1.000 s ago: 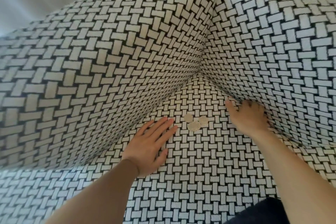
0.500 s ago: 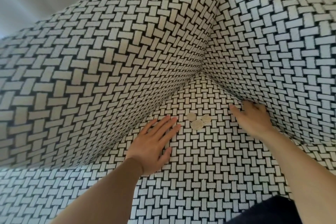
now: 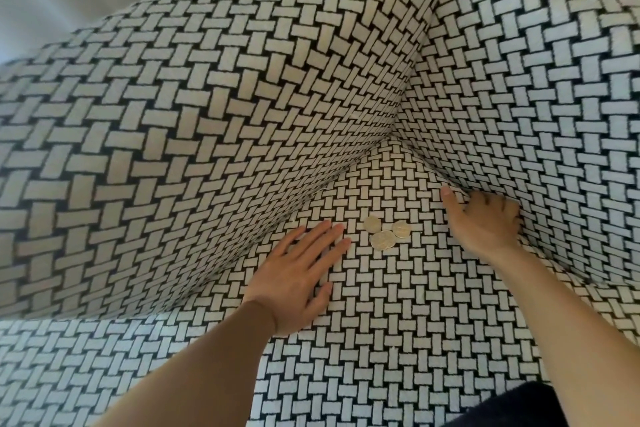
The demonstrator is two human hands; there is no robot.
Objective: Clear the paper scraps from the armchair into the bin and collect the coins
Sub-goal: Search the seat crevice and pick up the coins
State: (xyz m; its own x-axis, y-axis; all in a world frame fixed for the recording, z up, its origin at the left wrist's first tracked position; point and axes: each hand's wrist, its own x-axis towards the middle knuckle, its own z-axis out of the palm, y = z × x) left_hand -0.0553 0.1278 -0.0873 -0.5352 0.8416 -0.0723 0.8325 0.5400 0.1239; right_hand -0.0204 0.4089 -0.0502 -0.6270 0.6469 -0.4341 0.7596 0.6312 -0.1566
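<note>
While three coins (image 3: 382, 240) lie bunched on the seat (image 3: 398, 322) of the armchair (image 3: 207, 114), toward its far corner, neither hand has them yet. They sit flat, edges touching or nearly so, between the two hands.

Left hand (image 3: 298, 274): palm down on the seat just left of the coins, fingers straight and together, gripping nothing. Fingertips point at the cluster but stop short of it. Likely placed to press the cushion flat or to sweep the coins sideways.

Right hand (image 3: 481, 225): right of the coins, pushed into the crease (image 3: 540, 253) where the seat meets the right side panel. Thumb lies out on the seat; the other fingertips are buried in the fabric fold. Can't tell if they pinch anything in there. Probably feeling along the gap for hidden scraps or more coins.

No paper scraps visible anywhere on the patterned fabric, and no bin in view, so the scrap part looks done or out of frame. Coin pickup not yet started.

Thin coins on a soft weave will probably need a fingernail edge or a slide to lift.

Dark cloth (image 3: 519, 406) shows at the near right edge.
</note>
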